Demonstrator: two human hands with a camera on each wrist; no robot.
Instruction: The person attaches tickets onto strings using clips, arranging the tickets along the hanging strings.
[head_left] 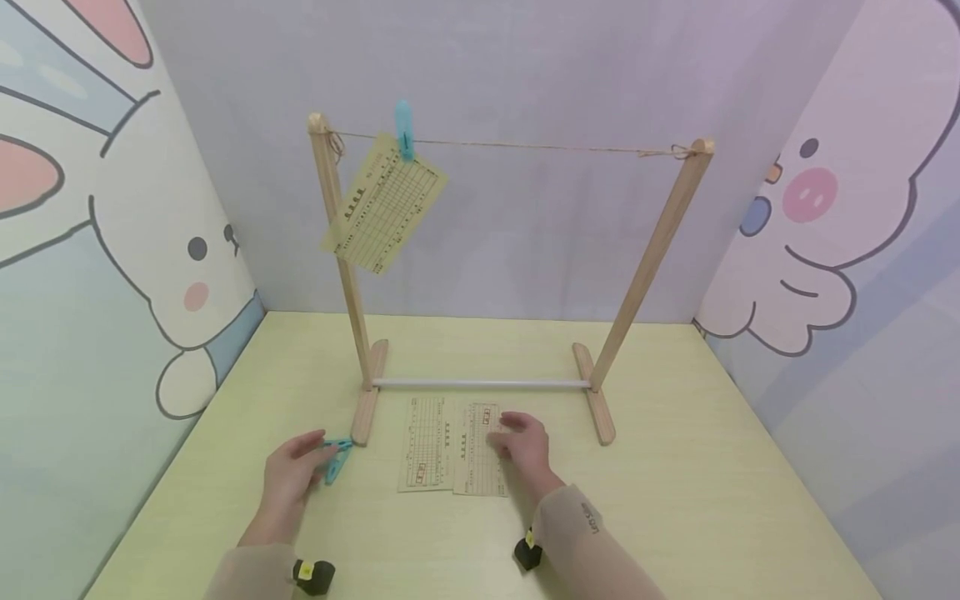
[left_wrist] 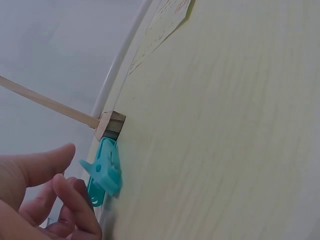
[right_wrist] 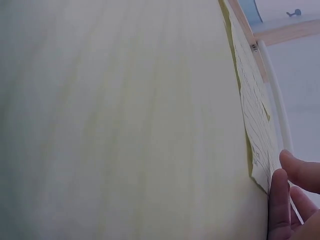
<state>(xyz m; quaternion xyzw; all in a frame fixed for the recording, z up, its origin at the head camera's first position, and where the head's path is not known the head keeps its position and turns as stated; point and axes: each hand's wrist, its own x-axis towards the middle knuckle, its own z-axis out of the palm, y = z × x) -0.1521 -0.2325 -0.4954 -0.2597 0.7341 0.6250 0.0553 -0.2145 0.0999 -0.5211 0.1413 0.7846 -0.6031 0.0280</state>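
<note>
Two turquoise clothespins (left_wrist: 106,175) lie overlapping on the table by the left foot of a wooden stand. My left hand (head_left: 291,471) is right beside them, thumb and fingers apart, with nothing between them in the left wrist view. Two printed paper slips lie side by side in front of the stand, a left slip (head_left: 427,442) and a right slip (head_left: 474,450). At the right slip's outer edge is my right hand (head_left: 525,443), its fingertips over the edge and the thumb lifted away. A third slip (head_left: 390,204) hangs tilted from the string, held by a blue clothespin (head_left: 405,133).
The stand has a left post (head_left: 341,250), a right post (head_left: 648,267) and a white crossbar (head_left: 480,384) low between them. Twine (head_left: 525,147) is strung between the post tops. Behind rises a backdrop (head_left: 510,233) with cartoon animals at both sides.
</note>
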